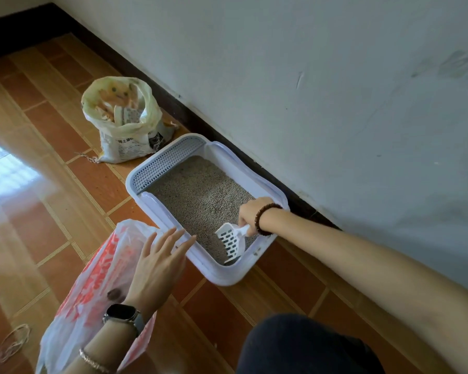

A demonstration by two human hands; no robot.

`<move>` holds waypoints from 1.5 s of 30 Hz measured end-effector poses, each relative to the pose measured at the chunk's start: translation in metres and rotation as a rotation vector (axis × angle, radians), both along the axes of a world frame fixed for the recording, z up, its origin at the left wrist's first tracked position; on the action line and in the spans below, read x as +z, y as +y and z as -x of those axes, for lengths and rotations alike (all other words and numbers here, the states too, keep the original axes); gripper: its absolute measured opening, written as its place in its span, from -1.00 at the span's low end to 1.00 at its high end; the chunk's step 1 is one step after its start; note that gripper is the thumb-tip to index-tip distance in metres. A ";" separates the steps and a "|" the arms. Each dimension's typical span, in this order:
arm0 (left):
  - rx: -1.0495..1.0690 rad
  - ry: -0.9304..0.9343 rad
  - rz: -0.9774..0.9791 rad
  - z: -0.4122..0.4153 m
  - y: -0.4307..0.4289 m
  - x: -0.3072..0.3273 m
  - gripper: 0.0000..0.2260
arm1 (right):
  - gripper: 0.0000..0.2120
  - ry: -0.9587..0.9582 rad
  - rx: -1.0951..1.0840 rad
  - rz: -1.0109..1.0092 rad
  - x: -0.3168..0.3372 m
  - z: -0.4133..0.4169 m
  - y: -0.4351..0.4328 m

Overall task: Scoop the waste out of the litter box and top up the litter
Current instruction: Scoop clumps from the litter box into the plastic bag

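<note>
Litter box [135,190], pale plastic, sits on the tiled floor against the wall, with a grid step at the far end. Grey litter [200,195] fills it in a fairly even layer. I judge it heavy when loaded, with walls that flex a bit. If I shift it, I take the rolled rim with both hands and slide rather than lift.

Litter sack [127,139] stands well apart beyond the far end, top rolled open. Soft woven body, probably heavy with the weight low. I'd hold the rolled edge plus a bottom corner to tip it.

Plastic bag [92,279] is just beside the near left corner of the box. It's thin and limp and won't keep its mouth open alone. A dark lump [114,294] shows through it, probably waste.

Scoop [231,242], white slotted plastic, looks light and rigid. It sits low in the near corner of the box, front edge down at the litter. The handle is the only sensible hold.

Right hand [250,211] has its fingers curled round that handle. Left hand [160,260] has fingers straight and spread, holding nothing, over the bag's mouth. I cannot tell if it touches the bag.

Writing: the sack shows a cartoon cat inside the rolled top and dark characters on a white panel, too small for me to read. The bag's red print is crumpled and unreadable. I see no brand on the box or scoop.
</note>
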State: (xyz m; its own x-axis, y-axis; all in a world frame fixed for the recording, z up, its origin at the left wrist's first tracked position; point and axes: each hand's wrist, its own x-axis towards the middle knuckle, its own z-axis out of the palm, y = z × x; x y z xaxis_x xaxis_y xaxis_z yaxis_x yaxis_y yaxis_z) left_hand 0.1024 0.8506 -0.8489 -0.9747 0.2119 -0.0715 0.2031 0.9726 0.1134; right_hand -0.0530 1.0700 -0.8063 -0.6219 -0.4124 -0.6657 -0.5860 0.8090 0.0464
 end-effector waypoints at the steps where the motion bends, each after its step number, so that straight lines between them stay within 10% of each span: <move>1: 0.001 -0.010 0.006 -0.001 -0.001 0.000 -0.60 | -0.76 0.022 -0.018 0.037 -0.007 -0.004 -0.004; 26: -0.047 0.044 0.074 0.010 -0.018 0.006 -0.45 | -0.80 0.045 -0.649 0.498 -0.074 -0.007 -0.095; 45: 0.087 0.059 0.075 0.045 -0.042 -0.005 -0.32 | -0.82 0.228 -0.530 0.667 -0.087 0.026 -0.133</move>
State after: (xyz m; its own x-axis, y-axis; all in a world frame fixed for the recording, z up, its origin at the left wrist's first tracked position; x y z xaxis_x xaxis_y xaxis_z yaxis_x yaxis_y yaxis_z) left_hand 0.0578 0.8086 -0.8542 -0.9922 0.1223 -0.0260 0.1215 0.9921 0.0299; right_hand -0.0792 0.9375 -0.8938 -0.9299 -0.2903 -0.2258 -0.1597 0.8718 -0.4630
